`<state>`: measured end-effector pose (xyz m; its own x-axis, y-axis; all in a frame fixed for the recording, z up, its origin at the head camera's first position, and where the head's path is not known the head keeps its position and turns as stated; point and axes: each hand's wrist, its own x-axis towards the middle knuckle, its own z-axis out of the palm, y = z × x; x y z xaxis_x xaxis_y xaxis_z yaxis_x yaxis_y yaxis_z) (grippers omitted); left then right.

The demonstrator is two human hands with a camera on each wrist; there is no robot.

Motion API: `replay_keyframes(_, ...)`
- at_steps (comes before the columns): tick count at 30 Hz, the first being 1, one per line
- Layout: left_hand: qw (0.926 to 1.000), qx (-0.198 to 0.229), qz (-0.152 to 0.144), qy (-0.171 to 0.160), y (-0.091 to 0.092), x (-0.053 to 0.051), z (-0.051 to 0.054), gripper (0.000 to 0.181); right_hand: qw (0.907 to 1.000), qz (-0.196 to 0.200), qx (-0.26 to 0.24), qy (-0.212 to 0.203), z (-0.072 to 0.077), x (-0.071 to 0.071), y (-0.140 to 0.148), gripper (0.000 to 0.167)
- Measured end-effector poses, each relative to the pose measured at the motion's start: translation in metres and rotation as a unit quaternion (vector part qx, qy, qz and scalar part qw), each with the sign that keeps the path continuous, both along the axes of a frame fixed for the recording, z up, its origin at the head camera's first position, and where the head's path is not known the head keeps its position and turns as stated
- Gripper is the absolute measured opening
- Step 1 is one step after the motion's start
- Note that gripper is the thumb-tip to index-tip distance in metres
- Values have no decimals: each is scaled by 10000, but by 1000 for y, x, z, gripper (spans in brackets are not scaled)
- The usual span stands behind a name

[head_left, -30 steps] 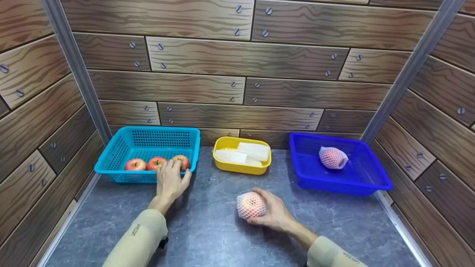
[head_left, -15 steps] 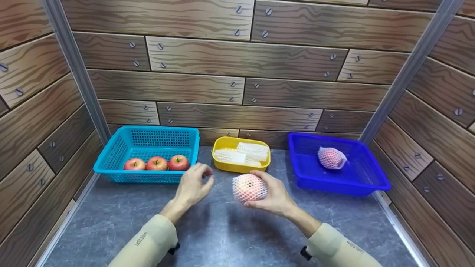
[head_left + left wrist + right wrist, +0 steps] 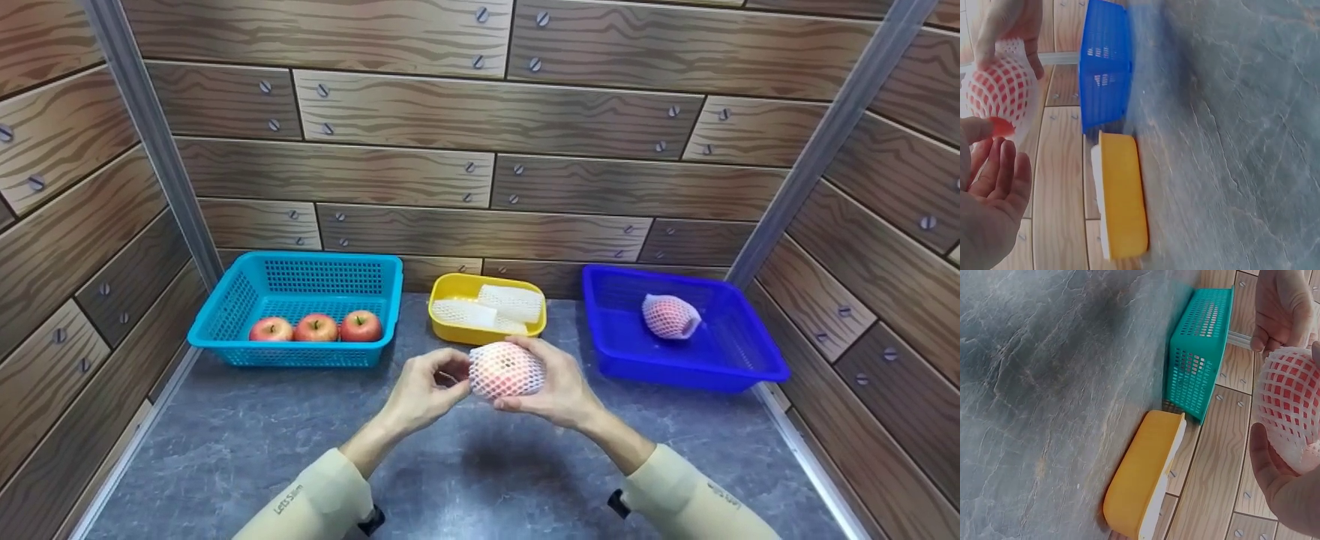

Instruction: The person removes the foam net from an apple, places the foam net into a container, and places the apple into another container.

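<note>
An apple in a white foam net (image 3: 504,370) is held above the grey table, between both hands. My right hand (image 3: 559,386) grips it from the right, with fingers behind and thumb in front. At its left end, my left hand (image 3: 429,386) has its curled fingers and thumb on the net's edge. In the left wrist view, a bare red bit of the apple (image 3: 1001,127) shows beside the left thumb. Behind the hands, a yellow basket (image 3: 474,333) holds white foam nets (image 3: 513,303).
A turquoise basket (image 3: 300,355) at the left holds three bare apples (image 3: 316,328). In the blue basket (image 3: 675,370) at the right lies another netted apple (image 3: 670,316). Wood-patterned walls (image 3: 420,176) enclose the table (image 3: 480,480) at the back and sides.
My left hand has left the turquoise basket and moved right to the netted apple, leaving the bare apples there. My right hand has brought the netted apple up towards the yellow basket.
</note>
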<state>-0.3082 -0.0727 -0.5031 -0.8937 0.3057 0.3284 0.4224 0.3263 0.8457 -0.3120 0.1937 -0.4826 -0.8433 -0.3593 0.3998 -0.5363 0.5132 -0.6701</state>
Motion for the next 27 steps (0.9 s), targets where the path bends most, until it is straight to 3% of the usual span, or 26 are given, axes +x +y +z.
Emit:
replay_keyframes(10,9963,705,-492,-91,13,6,0,55,9992,31,255,315,-2,1,1,98)
replay_keyframes(20,9932,720,-835,-371,16,11,0,60,9981,328,253,446,-4,6,-3,103)
replay_keyframes(27,9873,973,-1137,-526,22,12,0,58,9945,720,241,726,-7,10,-8,110)
